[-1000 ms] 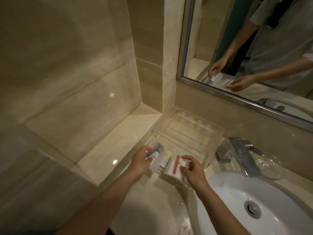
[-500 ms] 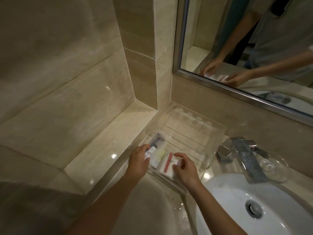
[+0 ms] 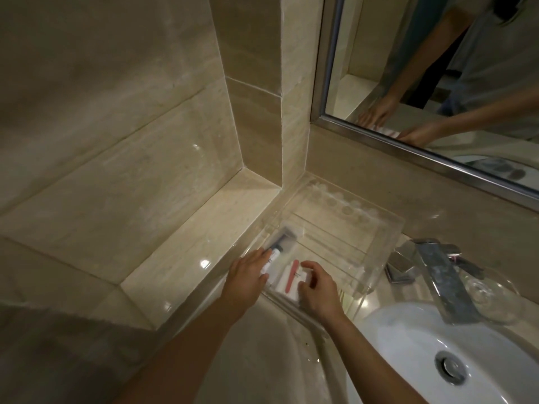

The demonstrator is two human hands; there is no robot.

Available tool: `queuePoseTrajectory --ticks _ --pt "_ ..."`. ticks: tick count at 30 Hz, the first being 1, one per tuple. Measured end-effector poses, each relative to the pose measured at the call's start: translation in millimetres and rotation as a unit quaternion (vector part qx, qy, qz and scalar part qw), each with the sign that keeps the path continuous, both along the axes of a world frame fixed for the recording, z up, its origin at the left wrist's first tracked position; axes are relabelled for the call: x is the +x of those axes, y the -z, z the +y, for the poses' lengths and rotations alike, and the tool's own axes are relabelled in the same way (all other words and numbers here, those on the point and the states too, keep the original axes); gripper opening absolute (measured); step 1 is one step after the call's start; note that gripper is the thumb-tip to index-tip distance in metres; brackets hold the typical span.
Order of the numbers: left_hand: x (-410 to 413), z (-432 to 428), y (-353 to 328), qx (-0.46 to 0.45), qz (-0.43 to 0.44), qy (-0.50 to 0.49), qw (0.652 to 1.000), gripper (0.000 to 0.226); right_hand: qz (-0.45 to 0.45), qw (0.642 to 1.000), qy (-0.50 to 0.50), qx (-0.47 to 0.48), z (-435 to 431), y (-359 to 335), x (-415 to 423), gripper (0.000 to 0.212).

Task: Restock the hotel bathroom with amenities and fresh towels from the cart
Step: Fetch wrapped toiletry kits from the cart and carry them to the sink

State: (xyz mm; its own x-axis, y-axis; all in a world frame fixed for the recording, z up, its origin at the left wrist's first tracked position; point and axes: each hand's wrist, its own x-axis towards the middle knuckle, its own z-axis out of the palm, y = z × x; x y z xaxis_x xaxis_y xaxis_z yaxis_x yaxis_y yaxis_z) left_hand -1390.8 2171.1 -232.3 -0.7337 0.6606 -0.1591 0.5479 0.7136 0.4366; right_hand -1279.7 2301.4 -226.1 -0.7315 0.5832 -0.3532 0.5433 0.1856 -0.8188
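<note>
- Since the earlier frames, both packets have been lowered from above the tray's near edge onto its floor, and the two hands have come down with them.
- At the tray's 7 o'clock corner, a clear sachet with a dark-capped white tube (image 3: 275, 252) is lain along the left wall, and a white packet with a pink strip (image 3: 293, 277) is set just beside it, toward 5 o'clock.
- The left hand (image 3: 248, 279) is held fairly flat, fingertips pressed on the near end of the tube sachet; nothing is gripped around.
- The right hand (image 3: 318, 287) is curled, with fingers and thumb touching the white packet's edge; whether it is pinched or merely nudged cannot be told.
- The clear acrylic tray (image 3: 376, 237) is seated in the counter corner beneath the mirror (image 3: 437, 83); its far half, toward 12 o'clock, is seen bare.
- At 3 o'clock of the tray stand the chrome faucet (image 3: 443, 275) and a clear glass dish (image 3: 490, 293); the white basin (image 3: 408, 345) lies at 4 o'clock.
- Progress is judged early: two amenities are placed and being squared. No towels and no cart are in view, so that part is taken as outstanding.
</note>
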Motion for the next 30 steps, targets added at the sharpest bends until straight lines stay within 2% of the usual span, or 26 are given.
queuePoseTrajectory --ticks 4,8,13,15,17,19,26,30 --pt "-5 6 1 -0.082 0.028 0.034 0.996 0.058 -0.009 0.999 -0.009 0.032 0 4 0 0.042" --pt "-6 10 2 -0.093 0.061 0.035 0.993 0.06 0.0 0.999 -0.001 0.042 1 7 -2 0.041" --pt "-12 16 6 -0.043 0.106 0.05 0.992 0.062 0.003 0.998 0.002 0.06 3 8 0 0.044" --pt "-12 12 9 -0.009 0.093 0.053 0.994 0.06 -0.001 0.998 0.003 0.064 5 10 2 0.047" --pt "-10 4 11 0.045 0.093 0.046 0.994 0.053 -0.008 0.998 0.008 0.065 7 11 5 0.047" --pt "-5 -7 12 0.073 0.146 0.039 0.986 0.04 -0.01 0.998 0.006 0.066 7 12 5 0.047" --pt "16 -39 24 0.009 0.2 0.105 0.974 0.038 -0.02 0.997 -0.029 0.074 3 13 -4 0.046" --pt "26 -39 19 -0.056 0.175 0.126 0.975 0.038 -0.028 0.995 -0.041 0.082 3 12 -7 0.048"
